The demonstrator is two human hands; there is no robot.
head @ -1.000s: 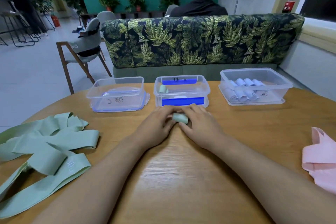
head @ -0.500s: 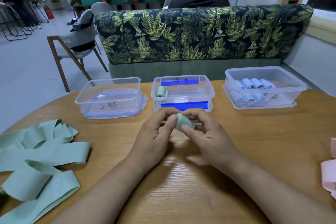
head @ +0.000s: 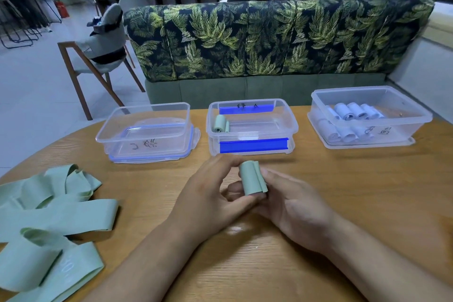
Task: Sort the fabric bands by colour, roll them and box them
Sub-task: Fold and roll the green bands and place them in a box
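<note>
Pinching a rolled green band from both sides, the left hand and right hand are meeting just above the wooden table. The left thumb and fingers are curling closed around the roll's lower end, while the right fingertips are pressing its far side; the roll is standing nearly upright between them, its loose edge facing the right hand. Both wrists are lying low, forearms converging from the near edge.

Bare tabletop is lying open around the hands, with clear room beyond the fingertips up to the middle box. That clear box with blue clips is holding one green roll at its left wall. Left of it the left box is sitting on its lid, nothing visible inside. Further right, the right box is holding several pale blue rolls. Well left of the left hand, loose green bands are sprawling to the table's edge.
</note>
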